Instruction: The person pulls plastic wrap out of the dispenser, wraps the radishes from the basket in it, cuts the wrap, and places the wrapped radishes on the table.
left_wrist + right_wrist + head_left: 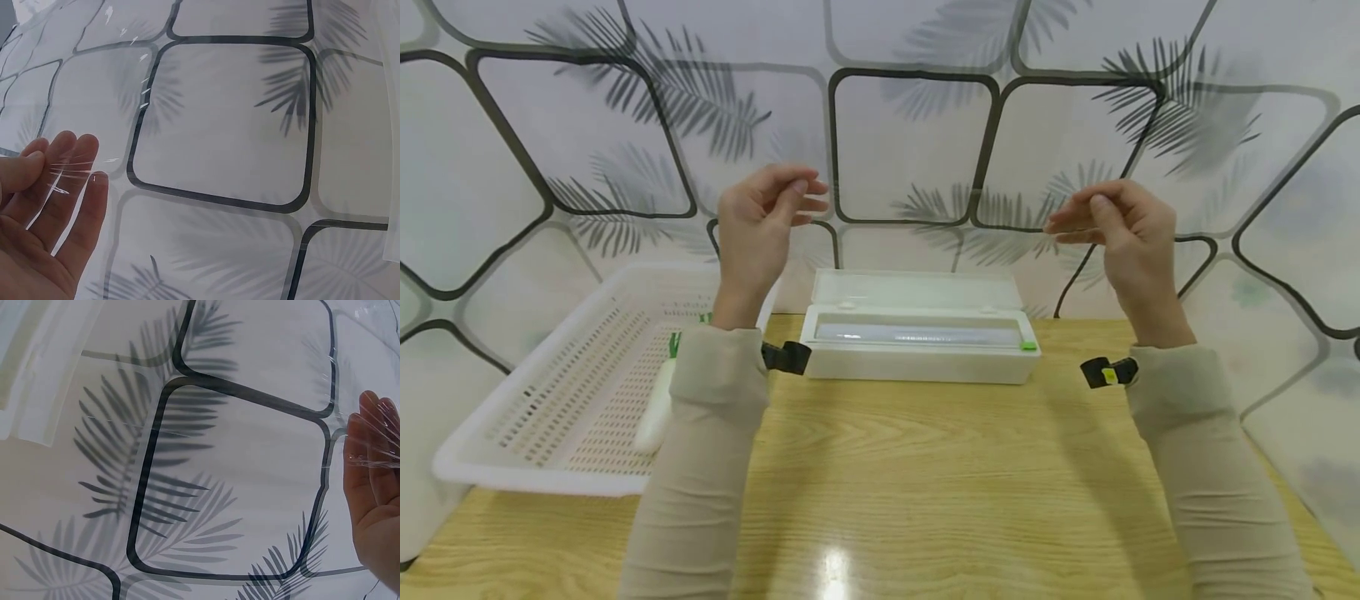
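Observation:
Clear cling film [145,87] is stretched between both raised hands, its creases catching the light. My left hand [756,227] pinches one end between thumb and forefinger, the other fingers spread behind the film. At the other side my right hand [1137,232] pinches the opposite end, where creases fan out over its fingers; its thumb lies outside the right wrist view. Below and between the hands, a white cling film dispenser [917,367] stands on the table with its lid [917,289] raised. A film roll [917,334] shows inside, and a green slider [1028,346] sits at the right end.
A white plastic basket [542,479] stands at the left, partly behind my left forearm. In it lies a white radish [657,408] with a cut green top. The wooden table [940,483] ends at a patterned curtain [917,142] behind the dispenser.

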`<state>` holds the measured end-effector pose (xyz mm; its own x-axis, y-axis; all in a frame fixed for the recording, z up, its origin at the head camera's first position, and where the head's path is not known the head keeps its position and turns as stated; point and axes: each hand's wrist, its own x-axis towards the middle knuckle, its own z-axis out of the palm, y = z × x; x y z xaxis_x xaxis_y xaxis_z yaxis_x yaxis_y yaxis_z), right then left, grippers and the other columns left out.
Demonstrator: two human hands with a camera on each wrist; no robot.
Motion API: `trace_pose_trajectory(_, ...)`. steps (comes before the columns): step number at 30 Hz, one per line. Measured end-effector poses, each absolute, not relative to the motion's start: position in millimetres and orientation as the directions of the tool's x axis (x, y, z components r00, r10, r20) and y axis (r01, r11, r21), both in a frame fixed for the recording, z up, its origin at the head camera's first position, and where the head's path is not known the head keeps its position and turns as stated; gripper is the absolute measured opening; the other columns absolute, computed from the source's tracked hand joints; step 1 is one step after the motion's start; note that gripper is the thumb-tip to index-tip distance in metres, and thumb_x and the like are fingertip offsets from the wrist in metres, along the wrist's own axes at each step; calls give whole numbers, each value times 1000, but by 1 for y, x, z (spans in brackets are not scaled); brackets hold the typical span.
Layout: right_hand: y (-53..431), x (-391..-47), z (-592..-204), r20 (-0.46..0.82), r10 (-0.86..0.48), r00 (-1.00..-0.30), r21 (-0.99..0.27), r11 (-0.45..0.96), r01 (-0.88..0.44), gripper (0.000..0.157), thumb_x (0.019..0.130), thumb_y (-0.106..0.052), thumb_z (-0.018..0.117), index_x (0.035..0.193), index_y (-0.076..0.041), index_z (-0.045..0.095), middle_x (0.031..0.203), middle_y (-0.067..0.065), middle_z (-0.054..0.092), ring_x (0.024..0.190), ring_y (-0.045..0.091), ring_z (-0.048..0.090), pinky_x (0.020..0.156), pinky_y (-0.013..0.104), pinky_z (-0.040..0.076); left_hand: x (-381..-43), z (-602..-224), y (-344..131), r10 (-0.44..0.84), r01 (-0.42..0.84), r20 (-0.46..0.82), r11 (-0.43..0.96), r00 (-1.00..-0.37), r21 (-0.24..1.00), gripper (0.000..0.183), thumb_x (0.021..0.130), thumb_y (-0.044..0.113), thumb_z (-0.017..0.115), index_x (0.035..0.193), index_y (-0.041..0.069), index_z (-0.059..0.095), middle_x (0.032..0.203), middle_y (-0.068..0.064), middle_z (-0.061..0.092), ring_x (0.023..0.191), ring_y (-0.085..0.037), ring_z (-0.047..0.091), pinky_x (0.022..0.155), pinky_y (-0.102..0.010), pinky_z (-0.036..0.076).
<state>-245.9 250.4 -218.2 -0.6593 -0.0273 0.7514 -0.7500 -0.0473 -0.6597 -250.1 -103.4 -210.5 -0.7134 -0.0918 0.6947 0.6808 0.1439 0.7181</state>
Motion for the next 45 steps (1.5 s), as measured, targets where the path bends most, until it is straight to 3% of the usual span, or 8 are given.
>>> trace_pose_trajectory(8,250,-244,-223,729,-48,-683,-684,-32,-728,20,105,1,48,101,12,64,89,14,75,77,20,74,71,27,59,-245,-211,-105,-101,676,684,106,-722,729,16,101,-4,56,109,-9,69,95,-9,74,77,-8,71,75,-26,58)
trace_pose_trajectory(16,255,-236,-221,769,-76,-634,-637,-14,-771,21,105,4,47,105,21,59,91,16,74,80,21,74,74,28,59,-238,-214,-105,-84,702,708,95,-701,706,16,101,-5,57,108,-9,70,93,-7,75,78,-9,71,74,-25,57)
trace_pose_trajectory(24,253,-222,-215,806,-59,-588,-590,-6,-808,21,104,4,47,104,23,59,91,18,74,79,23,74,74,28,59,-230,-212,-105,-73,748,755,101,-652,656,16,100,-8,55,107,-12,69,95,-10,75,79,-8,71,74,-25,57)
trace_pose_trajectory(32,251,-209,-227,791,-28,-612,-612,-5,-791,21,104,4,48,103,20,61,91,18,74,78,23,73,73,27,59,-216,-222,-109,-47,794,800,99,-598,599,15,99,-11,54,106,-14,68,96,-14,75,83,-9,72,74,-26,58)
trace_pose_trajectory(36,253,-197,-232,812,-47,-582,-582,8,-813,19,103,8,46,103,22,60,92,18,74,80,22,74,76,27,58,-206,-231,-114,-8,827,831,87,-557,555,15,98,-13,54,106,-17,66,97,-16,74,86,-10,72,76,-27,58)
trace_pose_trajectory(42,252,-179,-237,850,-95,-518,-520,7,-854,19,99,19,40,101,25,59,92,17,74,81,21,74,79,26,58,-191,-239,-122,28,852,851,13,-524,524,12,96,-17,55,102,-20,65,96,1,75,87,-12,72,75,-28,58)
trace_pose_trajectory(45,251,-173,-240,869,-107,-483,-489,-33,-872,22,95,24,37,101,26,58,92,18,74,83,21,74,81,26,57,-184,-242,-124,47,850,850,-30,-524,526,12,95,-18,54,101,-21,64,96,2,75,88,-14,72,77,-28,58)
